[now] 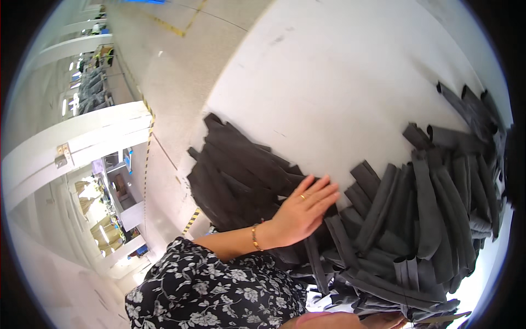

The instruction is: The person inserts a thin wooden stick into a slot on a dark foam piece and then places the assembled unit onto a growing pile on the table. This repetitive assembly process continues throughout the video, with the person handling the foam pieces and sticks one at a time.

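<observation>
Here, the left hand (298, 213) lies palm down on the dark grey fabric pieces (235, 172), its fingers stretched out, nearly together and slanting away to the right. It is open rather than curled around anything, and the fingertips reach the right-hand side of the pile beneath it. A gold ring (302, 197) sits on one finger and a beaded bracelet (254, 237) circles the wrist; behind that, the forearm runs into a black sleeve (219, 290) with white flowers.

The right hand (386, 319) is low down, nearer the body and to the right of the left one, partly cut off by the lower edge and partly covered by fabric. Whether it is gripping something cannot be told. Just to its right shows a thin, pointed, brownish strip (446, 318), too unclear to name.

To the left of the left hand, the pieces overlap in a flat, fanned pile. To its right, and above the right hand, spreads a larger, looser heap (433, 214) of long folded or rolled lengths, some lying crosswise. Beyond the fingers stretches the white bench (339, 88), scuffed here and there. Well off to the left of both hands, the pale floor (170, 104) carries yellow-and-black striped tape (190, 221), beside a white beam (87, 131).
</observation>
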A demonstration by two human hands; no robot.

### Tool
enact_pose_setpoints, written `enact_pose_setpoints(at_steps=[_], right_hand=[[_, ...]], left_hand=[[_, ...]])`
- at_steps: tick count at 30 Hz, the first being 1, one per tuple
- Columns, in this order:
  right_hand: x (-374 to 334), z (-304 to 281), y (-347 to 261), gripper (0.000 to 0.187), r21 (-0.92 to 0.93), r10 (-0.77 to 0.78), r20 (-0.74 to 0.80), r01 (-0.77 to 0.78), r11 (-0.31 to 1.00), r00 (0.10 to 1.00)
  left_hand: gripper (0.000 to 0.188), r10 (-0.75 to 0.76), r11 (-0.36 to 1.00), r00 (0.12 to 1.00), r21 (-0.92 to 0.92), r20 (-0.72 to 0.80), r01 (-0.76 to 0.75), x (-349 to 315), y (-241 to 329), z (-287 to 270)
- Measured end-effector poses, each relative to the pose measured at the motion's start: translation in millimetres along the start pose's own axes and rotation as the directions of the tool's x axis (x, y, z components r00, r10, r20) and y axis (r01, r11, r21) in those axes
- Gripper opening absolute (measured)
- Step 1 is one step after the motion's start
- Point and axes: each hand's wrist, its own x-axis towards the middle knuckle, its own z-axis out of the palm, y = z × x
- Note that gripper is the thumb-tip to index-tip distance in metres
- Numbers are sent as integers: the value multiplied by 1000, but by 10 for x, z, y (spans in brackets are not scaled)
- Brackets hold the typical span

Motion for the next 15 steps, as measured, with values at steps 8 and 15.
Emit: enact_pose_setpoints(at_steps=[8, 15], right_hand=[[122, -79, -492, 30, 242, -151, -19, 152, 958, 988], [157, -451, -900, 37, -637, -632, -48, 463, 616, 774]], left_hand=[[50, 58, 993, 996, -98, -73, -65, -32, 22, -168], [40, -20, 989, 986, -149, -165, -5, -426, -129, -455]])
